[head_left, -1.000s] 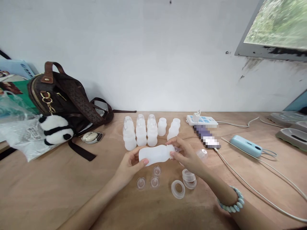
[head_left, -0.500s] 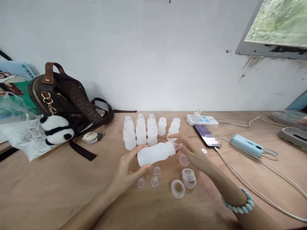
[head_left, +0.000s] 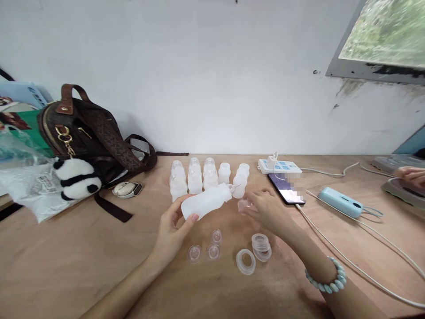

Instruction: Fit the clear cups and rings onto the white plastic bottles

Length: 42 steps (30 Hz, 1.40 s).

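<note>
My left hand point(head_left: 172, 226) is closed around a frosted white baby bottle point(head_left: 204, 201), held tilted with its neck to the upper right. A clear nipple point(head_left: 233, 188) sits on the neck. Low over the table, my right hand point(head_left: 264, 207) grips a clear plastic cap point(head_left: 245, 205), apart from the bottle. Below my left hand lie several clear nipples point(head_left: 213, 251). Frosted rings lie below my right hand, one flat ring point(head_left: 246, 262) beside a small stack of rings point(head_left: 261, 246).
Capped bottles point(head_left: 194, 177) and two open bottles point(head_left: 224, 173) stand toward the wall. Right of them are a power strip point(head_left: 280, 166), a phone point(head_left: 286, 188) and a blue power bank point(head_left: 341, 201) with cables. A backpack point(head_left: 89, 128) stands left. Another person's hand point(head_left: 411, 176) shows far right.
My right hand has left the nipple on the bottle and moved right and down, taking up the clear cap from the table. The bottle has shifted slightly left and up.
</note>
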Motion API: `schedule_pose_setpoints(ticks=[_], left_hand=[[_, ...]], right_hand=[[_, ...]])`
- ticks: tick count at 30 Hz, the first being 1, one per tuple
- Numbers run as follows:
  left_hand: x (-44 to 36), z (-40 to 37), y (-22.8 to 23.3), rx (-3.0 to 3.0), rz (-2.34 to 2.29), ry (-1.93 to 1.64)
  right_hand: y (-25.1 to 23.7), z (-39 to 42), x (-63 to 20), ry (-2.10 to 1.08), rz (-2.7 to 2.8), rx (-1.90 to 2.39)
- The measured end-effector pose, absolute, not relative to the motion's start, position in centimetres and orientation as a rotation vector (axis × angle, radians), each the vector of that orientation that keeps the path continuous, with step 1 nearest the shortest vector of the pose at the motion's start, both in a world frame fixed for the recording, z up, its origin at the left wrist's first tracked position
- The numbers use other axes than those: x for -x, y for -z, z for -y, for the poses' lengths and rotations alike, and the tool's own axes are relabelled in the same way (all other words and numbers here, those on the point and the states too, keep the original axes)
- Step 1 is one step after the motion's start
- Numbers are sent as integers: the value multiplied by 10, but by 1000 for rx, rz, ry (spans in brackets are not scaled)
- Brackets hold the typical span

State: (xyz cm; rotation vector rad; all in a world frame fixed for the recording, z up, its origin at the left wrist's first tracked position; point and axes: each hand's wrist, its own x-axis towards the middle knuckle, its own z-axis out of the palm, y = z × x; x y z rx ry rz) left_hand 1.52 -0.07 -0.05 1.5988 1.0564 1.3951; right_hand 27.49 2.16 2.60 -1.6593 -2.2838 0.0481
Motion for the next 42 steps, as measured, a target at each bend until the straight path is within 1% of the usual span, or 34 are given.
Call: schedule_pose_setpoints(ticks=[3,6,8,11,18,21,25,31,38,40,42], left_hand=[[-15,2,-2,-1600,-1048,-1384],[-16,3,-5,-1610,-1048,-1373],[-18,4,-7,-1614,-1045,-1365],[-19,6,-7,-1632,-1035,-1328],[-13,10,0,-1790,-914,-1168],[-11,9,1,-1790,-875,-1106],[-13,9,2,-1757,-887,-1109],[-13,15,2,-1850,-936,-1067],[-17,16,8,-2169,-1040,-985],[-17,11,11,-2235,-1072,-1013],[-15,7,12,-2261,-1087,-1133]], right_hand=[[-30,-22,-278,-274,1837,1368],[-32,-19,-279,-453,1579,1051],[-33,-16,-276,-549,1551,911],[-31,-11,-267,-658,1674,823],[-29,-3,-257,-803,1809,716],[-31,0,-256,-779,1918,711],[-30,5,-253,-731,1959,781],[-24,8,-249,-753,1872,809],[-21,8,-240,-883,1606,888],[-22,4,-241,-845,1568,927],[-22,-2,-244,-739,1557,971]])
